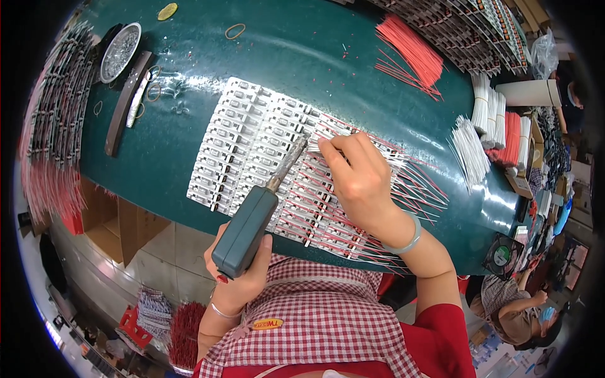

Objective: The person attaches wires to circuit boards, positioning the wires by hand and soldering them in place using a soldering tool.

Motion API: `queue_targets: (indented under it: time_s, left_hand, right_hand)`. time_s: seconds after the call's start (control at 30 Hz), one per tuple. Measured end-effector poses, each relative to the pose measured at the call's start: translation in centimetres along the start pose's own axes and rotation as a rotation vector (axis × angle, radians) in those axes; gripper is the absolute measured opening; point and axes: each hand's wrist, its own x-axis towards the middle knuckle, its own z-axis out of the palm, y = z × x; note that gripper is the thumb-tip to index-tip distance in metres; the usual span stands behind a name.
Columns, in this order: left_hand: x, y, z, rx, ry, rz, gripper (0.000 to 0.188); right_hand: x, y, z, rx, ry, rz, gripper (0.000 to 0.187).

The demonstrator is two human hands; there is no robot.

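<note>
My left hand [253,280] is wrapped round the dark green body of a soldering gun [244,232]. The tool's thick metal tip [288,162] points up and right, over the middle of a white panel of small circuit boards [217,145]. Just right of that tip, my right hand [362,179] pinches a thin wire end against the panel, its fingertips partly hiding the spot. Red and white wires [419,189] lie across the panel's right half and stick out past its edge. The left half of the panel has no wires on it.
Loose red wires [413,53] and white wires [469,154] lie on the green table [170,179]. Stacked wired panels stand at left [57,107] and far right [460,31]. A metal bowl [120,53], dark bar [128,104] and small fan [503,253] are nearby. A co-worker [520,309] sits right.
</note>
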Motion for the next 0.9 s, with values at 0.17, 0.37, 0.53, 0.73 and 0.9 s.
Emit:
queue_targets:
  time_s: [0.17, 0.37, 0.53, 0.73, 0.9]
  left_hand:
    - [0.3, 0.1, 0.2, -0.033, -0.051, -0.038, 0.025]
    - [0.3, 0.5, 0.2, 0.050, -0.087, -0.053, 0.022]
    - [-0.2, -0.4, 0.0, 0.050, -0.075, 0.006, 0.024]
    - [-0.9, -0.4, -0.1, 0.014, 0.027, 0.029, 0.027]
    - [-1.5, -0.5, -0.4, 0.001, 0.021, -0.009, 0.028]
  right_hand:
    - [0.2, -0.1, -0.1, -0.014, -0.007, -0.007, 0.031]
    - [0.4, -0.2, -0.2, -0.026, -0.035, -0.007, 0.032]
    - [0.4, -0.2, -0.1, -0.030, -0.033, -0.007, 0.031]
    - [0.4, -0.5, -0.2, -0.023, -0.035, 0.028, 0.033]
    - [0.1, -0.5, -0.1, -0.015, 0.001, 0.005, 0.032]
